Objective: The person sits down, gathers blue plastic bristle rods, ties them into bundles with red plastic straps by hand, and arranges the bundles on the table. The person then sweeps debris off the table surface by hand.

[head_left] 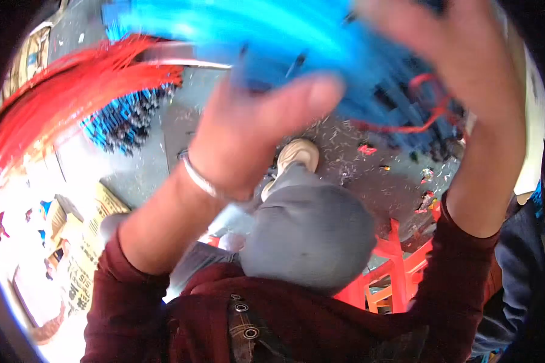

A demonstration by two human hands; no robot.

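Below you is a dark floor [339, 162] littered with small scraps, with a bundle of red strands [66, 91] at the left and your bent grey knee [309, 236] in the middle. A motion-blurred blue bundle [284, 30] fills the top, a red tie [399, 128] curling at its lower right; your left hand [248, 118], thumb spread, and right hand [448, 51] are beside it, but whether either grips it cannot be told.
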